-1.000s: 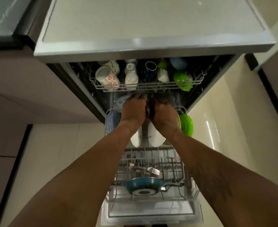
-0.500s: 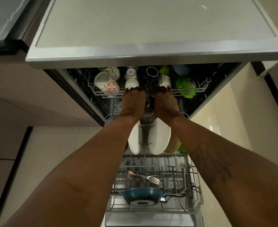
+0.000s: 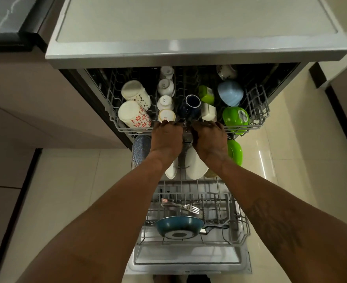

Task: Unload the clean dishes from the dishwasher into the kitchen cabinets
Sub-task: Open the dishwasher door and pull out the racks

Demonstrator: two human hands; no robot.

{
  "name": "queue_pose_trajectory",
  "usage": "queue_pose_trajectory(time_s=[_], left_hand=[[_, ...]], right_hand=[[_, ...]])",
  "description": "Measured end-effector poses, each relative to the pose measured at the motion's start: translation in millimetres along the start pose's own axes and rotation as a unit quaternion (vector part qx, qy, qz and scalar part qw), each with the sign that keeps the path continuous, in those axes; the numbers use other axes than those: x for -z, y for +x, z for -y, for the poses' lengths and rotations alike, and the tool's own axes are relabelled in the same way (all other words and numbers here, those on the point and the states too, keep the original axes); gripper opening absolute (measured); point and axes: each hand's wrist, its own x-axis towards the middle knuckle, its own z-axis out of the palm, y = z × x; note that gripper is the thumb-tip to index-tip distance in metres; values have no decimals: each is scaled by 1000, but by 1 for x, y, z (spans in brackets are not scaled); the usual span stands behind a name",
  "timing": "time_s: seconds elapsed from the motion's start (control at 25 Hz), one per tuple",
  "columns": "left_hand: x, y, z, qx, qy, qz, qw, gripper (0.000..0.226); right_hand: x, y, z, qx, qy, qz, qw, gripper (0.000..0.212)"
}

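The dishwasher stands open with both racks out. My left hand and my right hand grip the front rail of the upper rack, side by side at its middle. That rack holds several cups: a mug with red flowers, a dark blue mug, a green bowl and a pale blue bowl. In the lower rack stand white plates, a green plate, a blue patterned plate, a teal pan and forks.
The grey countertop overhangs the dishwasher opening. The open door lies flat below the lower rack, close to my feet. Beige cabinet fronts flank the left side, and pale floor tiles lie to the right.
Both hands rose from the lower rack to the upper rack's front rail, and the upper rack has slid out toward me, showing more cups and bowls.
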Motion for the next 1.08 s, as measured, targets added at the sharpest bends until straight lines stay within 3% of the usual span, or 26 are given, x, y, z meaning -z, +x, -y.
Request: queue_pose_trajectory(time_s=[0.2, 0.4, 0.64, 0.88, 1.08], left_hand=[[5, -36, -4, -4, -10, 10, 1000, 19], [5, -70, -9, 12, -22, 26, 999, 21], [0, -105, -21, 8, -38, 7, 999, 20], [0, -120, -28, 32, -38, 3, 999, 23], [2, -146, -32, 36, -53, -10, 998, 19]], right_hand=[[10, -39, 15, -13, 30, -8, 999, 25], [13, -69, 21, -44, 3, 59, 997, 21], [21, -104, 23, -30, 22, 51, 998, 31], [24, -115, 18, -11, 9, 62, 998, 7], [22, -138, 20, 5, -3, 67, 998, 7]])
